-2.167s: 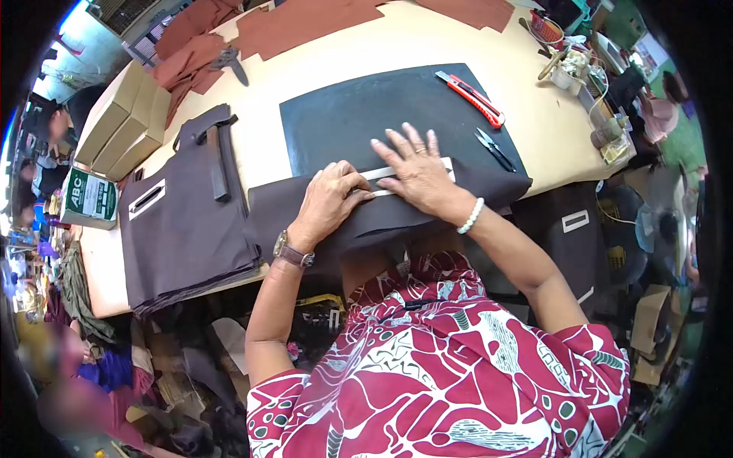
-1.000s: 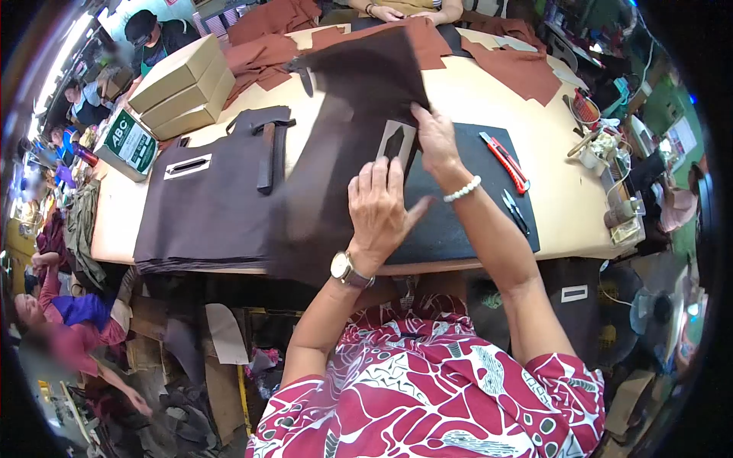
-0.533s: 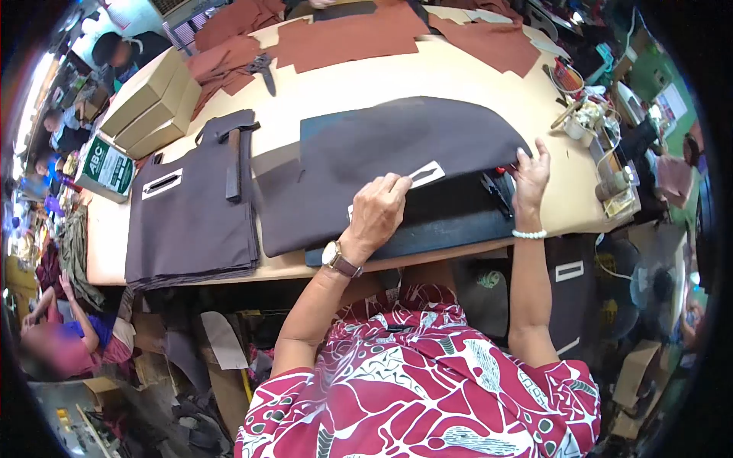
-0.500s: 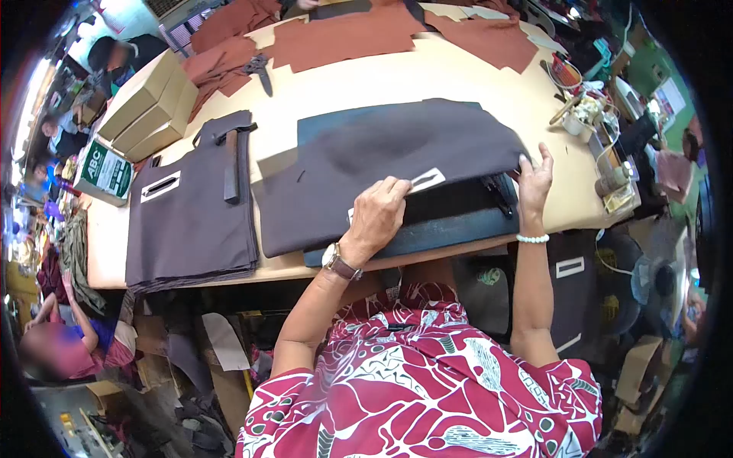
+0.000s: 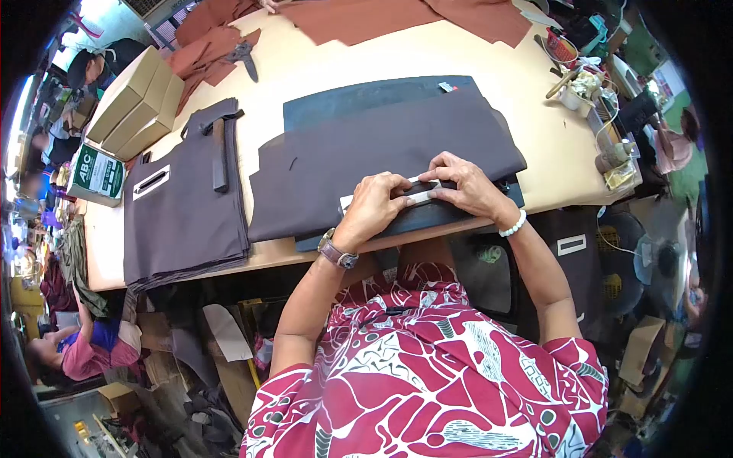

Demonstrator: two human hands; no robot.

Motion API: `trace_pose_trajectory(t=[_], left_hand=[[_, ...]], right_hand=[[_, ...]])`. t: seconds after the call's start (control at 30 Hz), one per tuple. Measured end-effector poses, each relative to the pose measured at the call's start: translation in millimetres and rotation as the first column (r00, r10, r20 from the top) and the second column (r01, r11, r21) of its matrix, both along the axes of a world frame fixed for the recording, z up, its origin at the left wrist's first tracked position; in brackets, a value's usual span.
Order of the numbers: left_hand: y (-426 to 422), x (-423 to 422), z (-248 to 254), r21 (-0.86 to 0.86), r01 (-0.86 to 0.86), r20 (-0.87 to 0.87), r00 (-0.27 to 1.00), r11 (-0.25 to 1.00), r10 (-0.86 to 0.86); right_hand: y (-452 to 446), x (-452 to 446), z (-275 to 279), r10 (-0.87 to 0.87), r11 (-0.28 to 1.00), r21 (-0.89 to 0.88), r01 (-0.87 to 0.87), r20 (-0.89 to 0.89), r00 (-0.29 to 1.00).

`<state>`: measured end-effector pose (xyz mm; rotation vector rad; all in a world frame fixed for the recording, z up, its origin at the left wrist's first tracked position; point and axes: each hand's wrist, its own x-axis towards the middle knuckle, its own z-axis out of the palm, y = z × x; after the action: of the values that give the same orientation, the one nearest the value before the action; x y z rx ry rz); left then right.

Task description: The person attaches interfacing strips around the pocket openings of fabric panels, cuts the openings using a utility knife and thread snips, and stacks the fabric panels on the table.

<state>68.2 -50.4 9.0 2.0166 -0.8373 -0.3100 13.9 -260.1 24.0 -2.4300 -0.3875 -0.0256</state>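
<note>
A dark brown fabric piece (image 5: 382,133) lies folded over a dark cutting mat (image 5: 336,103) at the table's front edge. My left hand (image 5: 374,206) pinches the left part of a white-framed slot strip (image 5: 420,198) on the fabric's near edge. At the right part of that strip, my right hand (image 5: 466,187) grips with thumb and fingers together. Both hands are close, fingertips nearly meeting. The red cutter is mostly covered by the fabric, and only its tip (image 5: 447,87) shows at the mat's far edge.
Left of the mat lies a stack of dark fabric pieces (image 5: 187,206) with a dark bar (image 5: 220,156) on it. Behind are cardboard boxes (image 5: 137,99), an ABC box (image 5: 96,174) and rust-brown fabric (image 5: 366,19). A basket of items (image 5: 576,91) stands right. Someone in pink (image 5: 88,351) is lower left.
The fabric, lifted and turned earlier, now lies flatter over the mat. My right hand has left its right corner and moved left to the slot strip, beside my left hand.
</note>
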Motion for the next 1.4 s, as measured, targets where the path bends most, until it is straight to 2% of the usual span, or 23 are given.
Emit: trace_pose_trajectory(t=[0.1, 0.23, 0.3, 0.43, 0.53, 0.57, 0.63, 0.73, 0.77, 0.8, 0.87, 1.0, 1.1, 1.17, 1.33, 1.4], left_hand=[[1, -3, -1, 0.061, -0.012, 0.096, 0.995, 0.998, 0.006], [4, -8, -7, 0.020, -0.014, 0.204, 0.979, 1.000, 0.010], [4, -10, -12, -0.016, -0.017, 0.262, 0.965, 1.000, 0.021], [4, -10, -12, -0.028, -0.011, 0.285, 0.958, 1.000, 0.019], [3, -10, -11, -0.011, -0.013, 0.295, 0.955, 1.000, 0.015], [3, -10, -8, -0.004, -0.013, 0.297, 0.955, 1.000, 0.014], [4, -12, -7, -0.017, -0.005, 0.277, 0.961, 1.000, 0.009], [28, -11, 0, 0.138, -0.038, 0.270, 0.963, 0.990, -0.001], [41, -10, -3, 0.138, -0.040, 0.304, 0.953, 0.990, -0.004], [52, -12, 2, 0.187, -0.063, 0.259, 0.966, 0.980, 0.013], [61, -15, -1, 0.111, -0.045, 0.228, 0.974, 0.993, 0.019], [57, -22, 1, 0.131, -0.079, 0.323, 0.946, 0.988, 0.033], [58, -24, 3, 0.130, -0.102, 0.377, 0.925, 0.986, 0.046], [62, -27, 4, 0.142, -0.118, 0.430, 0.902, 0.983, 0.046], [91, -26, 0, 0.083, -0.137, 0.325, 0.940, 0.987, 0.103], [92, -27, -2, 0.038, -0.139, 0.297, 0.947, 0.990, 0.122]], right_hand=[[-1, -1, -1, 0.032, 0.999, 0.013, -0.032, 0.031, 0.999], [-6, -5, -8, 0.083, 0.997, -0.009, -0.082, 0.094, 0.992], [-12, -8, -5, 0.117, 0.992, 0.044, -0.119, 0.046, 0.992], [-19, 0, -5, 0.119, 0.993, 0.011, -0.120, 0.049, 0.992], [-3, 4, -13, -0.075, 0.980, -0.158, 0.123, 0.281, 0.957], [5, 6, -19, -0.080, 0.966, -0.212, 0.151, 0.309, 0.948], [26, 9, -24, -0.047, 0.966, -0.229, 0.120, 0.301, 0.952], [21, 10, -23, -0.039, 0.966, -0.236, 0.107, 0.277, 0.960], [11, 7, -24, -0.047, 0.966, -0.233, 0.113, 0.270, 0.962], [3, 5, -22, -0.053, 0.965, -0.235, 0.117, 0.262, 0.964], [1, 4, -20, -0.050, 0.957, -0.265, 0.117, 0.245, 0.968], [27, 5, -15, 0.006, 0.935, -0.343, 0.087, 0.262, 0.965], [61, 11, -28, 0.062, 0.947, -0.319, 0.033, 0.281, 0.958], [60, 7, -24, 0.040, 0.943, -0.330, 0.052, 0.265, 0.963], [20, 0, -24, -0.088, 0.907, -0.376, 0.192, 0.275, 0.957], [26, 1, -25, -0.063, 0.912, -0.377, 0.164, 0.266, 0.962]])
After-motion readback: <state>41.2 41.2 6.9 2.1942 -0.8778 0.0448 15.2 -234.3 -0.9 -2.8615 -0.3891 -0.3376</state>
